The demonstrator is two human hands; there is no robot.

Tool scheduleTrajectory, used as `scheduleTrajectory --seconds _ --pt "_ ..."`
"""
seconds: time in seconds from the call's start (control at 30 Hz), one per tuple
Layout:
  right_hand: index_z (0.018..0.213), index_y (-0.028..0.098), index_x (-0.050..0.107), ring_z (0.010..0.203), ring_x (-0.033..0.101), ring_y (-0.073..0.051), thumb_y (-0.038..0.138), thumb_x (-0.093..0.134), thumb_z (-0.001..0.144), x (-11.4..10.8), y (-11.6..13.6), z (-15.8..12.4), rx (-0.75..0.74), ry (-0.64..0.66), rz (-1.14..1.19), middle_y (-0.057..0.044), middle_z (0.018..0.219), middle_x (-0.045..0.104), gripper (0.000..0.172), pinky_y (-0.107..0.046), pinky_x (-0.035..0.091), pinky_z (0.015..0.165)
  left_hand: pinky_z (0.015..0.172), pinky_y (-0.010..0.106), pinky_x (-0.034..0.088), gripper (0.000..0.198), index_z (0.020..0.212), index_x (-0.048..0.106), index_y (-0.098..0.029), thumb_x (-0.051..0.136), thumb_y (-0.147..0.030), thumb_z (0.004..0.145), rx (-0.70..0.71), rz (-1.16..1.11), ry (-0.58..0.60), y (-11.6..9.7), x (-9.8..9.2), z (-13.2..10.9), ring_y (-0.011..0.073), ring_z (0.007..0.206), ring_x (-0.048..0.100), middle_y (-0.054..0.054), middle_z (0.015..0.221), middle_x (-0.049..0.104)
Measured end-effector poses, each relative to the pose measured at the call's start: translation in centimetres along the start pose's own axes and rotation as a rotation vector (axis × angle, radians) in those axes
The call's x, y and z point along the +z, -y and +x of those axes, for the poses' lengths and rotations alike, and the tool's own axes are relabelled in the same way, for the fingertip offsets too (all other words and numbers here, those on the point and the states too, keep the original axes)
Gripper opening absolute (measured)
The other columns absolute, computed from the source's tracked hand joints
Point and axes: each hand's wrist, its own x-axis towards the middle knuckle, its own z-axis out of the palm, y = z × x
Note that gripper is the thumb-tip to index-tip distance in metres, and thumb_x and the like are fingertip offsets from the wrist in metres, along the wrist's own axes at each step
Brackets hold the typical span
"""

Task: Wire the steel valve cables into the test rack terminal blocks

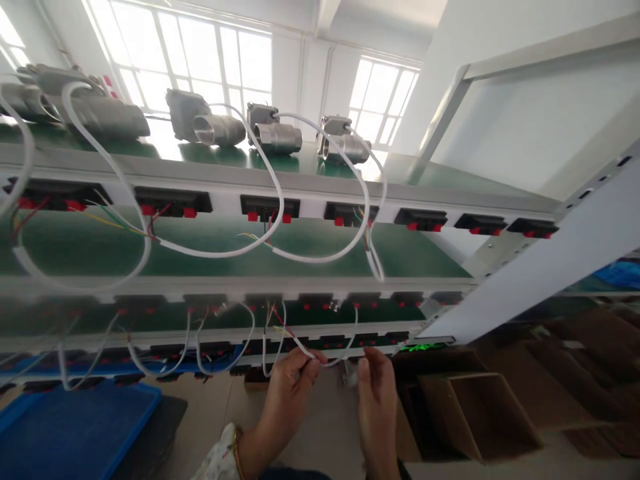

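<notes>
My left hand (287, 390) is low in the view, its fingers pinched on a white cable (305, 350) whose thin coloured wires rise toward the black and red terminal blocks (320, 341) on the lowest shelf rail. A short way to the right, my right hand (375, 393) is closed around the same cable's other stretch, near a small metal part (350, 377) I cannot make out clearly. Both hands sit just below the rail.
A green-topped rack (300, 247) rises ahead with rows of terminal blocks. Several metal valve bodies (275, 137) stand on its top shelf, white cables looping down. A blue tray (70, 427) lies lower left; open cardboard boxes (475, 413) stand at right.
</notes>
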Motion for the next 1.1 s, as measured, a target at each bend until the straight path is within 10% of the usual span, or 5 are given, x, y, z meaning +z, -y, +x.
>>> scheduleTrajectory --seconds 0.2,0.47,0.6,0.93,1.1 --pt "0.089 0.021 0.068 0.087 0.062 -0.021 0.025 0.059 0.081 2.7 5.7 1.2 -0.348 0.305 -0.293 -0.005 0.088 0.069 0.012 -0.033 0.049 0.08 0.07 0.03 0.045 0.022 0.085 0.072 -0.019 0.05 -0.024 0.083 0.081 -0.02 0.133 0.7 0.9 -0.5 0.0225 0.074 0.06 0.008 0.08 0.068" --pt "0.082 0.019 0.067 0.065 0.063 -0.015 0.025 0.055 0.084 2.9 5.6 1.1 -0.159 0.345 -0.232 -0.002 0.075 0.068 0.014 -0.024 0.049 0.062 0.07 0.026 0.047 0.032 0.112 0.061 -0.021 0.056 -0.034 0.083 -0.103 -0.272 0.073 -2.4 -4.2 1.3 0.0181 0.077 0.059 0.005 0.088 0.066" --pt "0.081 0.018 0.067 0.066 0.063 -0.016 0.025 0.054 0.083 2.4 5.4 1.1 -0.129 0.399 -0.256 -0.003 0.074 0.067 0.014 -0.025 0.047 0.062 0.064 0.024 0.044 0.02 0.089 0.07 -0.018 0.064 -0.032 0.077 0.016 -0.183 0.116 -4.0 -5.7 3.0 0.0168 0.073 0.057 0.005 0.08 0.064" --pt "0.092 0.019 0.055 0.072 0.058 -0.013 0.03 0.059 0.081 3.1 3.8 0.7 -0.157 0.373 -0.043 -0.002 0.081 0.061 0.016 -0.022 0.047 0.063 0.053 0.019 0.037 0.026 0.068 0.059 -0.013 0.069 -0.036 0.072 -0.347 -0.629 0.154 -3.4 -3.3 3.1 0.009 0.055 0.047 0.001 0.063 0.055" --pt "0.067 0.018 0.055 0.06 0.052 -0.012 0.033 0.052 0.085 3.3 3.5 0.8 -0.096 0.262 -0.051 0.001 0.063 0.055 0.023 -0.021 0.043 0.056 0.055 0.021 0.038 0.018 0.068 0.062 -0.014 0.064 -0.031 0.075 -0.129 -0.216 0.119 -3.7 -2.9 3.4 0.0121 0.058 0.049 0.001 0.061 0.056"
